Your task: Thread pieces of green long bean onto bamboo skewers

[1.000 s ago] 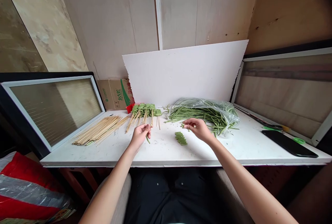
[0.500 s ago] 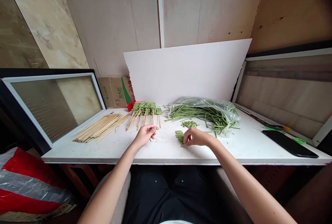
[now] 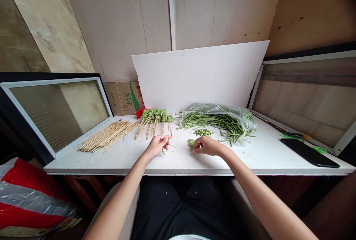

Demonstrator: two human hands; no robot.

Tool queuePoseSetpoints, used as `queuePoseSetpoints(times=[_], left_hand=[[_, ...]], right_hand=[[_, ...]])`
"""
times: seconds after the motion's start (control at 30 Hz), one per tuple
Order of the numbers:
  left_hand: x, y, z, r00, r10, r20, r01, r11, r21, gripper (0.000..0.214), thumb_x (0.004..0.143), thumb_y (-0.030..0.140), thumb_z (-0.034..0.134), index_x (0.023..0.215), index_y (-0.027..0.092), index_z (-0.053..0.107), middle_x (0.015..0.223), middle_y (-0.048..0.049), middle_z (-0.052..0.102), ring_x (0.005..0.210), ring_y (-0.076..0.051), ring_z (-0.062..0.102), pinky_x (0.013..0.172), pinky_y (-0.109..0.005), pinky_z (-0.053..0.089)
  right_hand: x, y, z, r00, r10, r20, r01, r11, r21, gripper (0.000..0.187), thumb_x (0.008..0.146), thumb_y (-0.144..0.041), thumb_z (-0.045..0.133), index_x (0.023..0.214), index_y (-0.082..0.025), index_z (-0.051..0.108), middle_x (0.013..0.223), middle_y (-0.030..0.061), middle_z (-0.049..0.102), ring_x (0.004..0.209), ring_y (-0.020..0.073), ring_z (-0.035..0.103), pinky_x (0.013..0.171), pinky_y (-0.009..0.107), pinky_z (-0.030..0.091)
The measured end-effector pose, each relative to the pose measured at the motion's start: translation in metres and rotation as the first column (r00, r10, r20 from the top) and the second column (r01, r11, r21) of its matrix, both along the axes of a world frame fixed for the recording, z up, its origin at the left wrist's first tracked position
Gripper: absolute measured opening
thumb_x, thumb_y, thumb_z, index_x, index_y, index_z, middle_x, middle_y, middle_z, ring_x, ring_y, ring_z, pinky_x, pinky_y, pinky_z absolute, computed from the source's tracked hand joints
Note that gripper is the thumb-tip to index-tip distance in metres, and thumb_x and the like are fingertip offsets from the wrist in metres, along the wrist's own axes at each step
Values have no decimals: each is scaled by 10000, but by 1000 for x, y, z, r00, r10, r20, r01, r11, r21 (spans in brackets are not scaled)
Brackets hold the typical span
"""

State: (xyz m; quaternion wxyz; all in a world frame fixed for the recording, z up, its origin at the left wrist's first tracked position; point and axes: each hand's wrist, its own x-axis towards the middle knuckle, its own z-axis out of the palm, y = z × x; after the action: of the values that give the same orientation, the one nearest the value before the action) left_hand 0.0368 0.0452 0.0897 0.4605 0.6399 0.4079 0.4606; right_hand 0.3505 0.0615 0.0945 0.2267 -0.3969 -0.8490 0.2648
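Observation:
My left hand (image 3: 158,146) is closed in a pinch above the front middle of the table. Green bean pieces (image 3: 163,151) stick out at its fingers; most of what it grips is hidden. My right hand (image 3: 205,145) has its thumb and forefinger curled together, over a row of cut green bean pieces (image 3: 190,143) that it partly covers. Whatever lies between those fingertips cannot be made out. Behind it sits a small heap of bean ends (image 3: 203,132). Skewered beans (image 3: 155,114) are stacked further back, their sticks pointing toward me.
Loose bamboo skewers (image 3: 107,136) lie at the left of the white table (image 3: 125,162). A clear plastic bag of long green beans (image 3: 219,118) rests at the back right. To the right are a black phone (image 3: 310,153) and scissors (image 3: 292,133). A cardboard box (image 3: 122,98) stands behind.
My right hand has moved slightly left and up from the front end of the cut bean row. The left hand has shifted a little to the right, still pinching bean.

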Motion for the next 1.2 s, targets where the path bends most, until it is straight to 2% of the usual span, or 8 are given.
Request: queuePoseSetpoints(times=[0.2,0.37,0.47,0.63,0.9,1.0,1.07,1.2], left_hand=[[17,-15,1,991,-134,7,134,986,-100,764,821,537,851,1400,97,617,924,-140,800,705,-206,766,720,-324,552],[31,-25,6,986,-164,1,163,981,-104,755,824,543,853,1397,106,627,872,-140,815,733,-240,791,767,-347,571],[30,-24,8,986,-166,1,166,983,-81,674,803,523,875,1303,109,692,921,-144,815,759,-240,793,804,-360,587],[27,-20,7,987,-145,-72,146,989,17,477,852,565,807,1021,119,792,946,-142,814,772,-230,784,825,-353,596],[34,-22,1,989,-127,-80,132,990,50,505,860,586,781,1039,114,783,822,-105,777,685,-207,741,742,-336,597],[36,-25,3,984,-138,-110,148,985,92,452,886,568,751,987,129,791,766,-77,747,650,-186,701,706,-312,572],[37,-28,6,976,-141,-166,167,974,155,414,913,545,711,829,147,786,703,-64,716,632,-177,661,686,-301,550],[41,-33,10,957,-91,-274,163,954,252,445,931,459,659,592,175,702,637,-64,681,654,-187,619,691,-303,515]], right_hand=[[-40,-31,21,981,56,-187,-36,994,106,358,906,-510,773,1142,-241,789,1020,81,791,903,226,721,742,313,538],[-59,-43,21,970,114,-217,-45,953,299,249,992,-465,697,1041,-253,818,952,81,784,889,226,683,776,338,518],[-54,-38,19,965,62,-256,41,924,379,258,1007,-461,676,1036,-245,815,938,92,776,913,243,664,793,361,514],[-46,-30,16,957,1,-290,113,920,375,284,997,-501,675,1030,-247,797,951,90,766,929,246,655,736,344,513],[-55,-33,12,957,40,-288,87,906,415,273,985,-498,700,956,-232,752,895,82,740,895,242,614,798,373,492],[-58,-34,9,949,60,-310,75,911,406,158,995,-383,695,960,-232,726,904,80,730,898,246,588,835,392,481],[-61,-35,6,944,80,-321,62,911,408,75,991,-263,662,947,-237,716,895,76,721,898,251,572,849,403,472],[-67,-37,2,936,125,-328,20,914,406,204,910,-71,601,895,-242,711,872,61,705,919,257,561,857,394,461]])
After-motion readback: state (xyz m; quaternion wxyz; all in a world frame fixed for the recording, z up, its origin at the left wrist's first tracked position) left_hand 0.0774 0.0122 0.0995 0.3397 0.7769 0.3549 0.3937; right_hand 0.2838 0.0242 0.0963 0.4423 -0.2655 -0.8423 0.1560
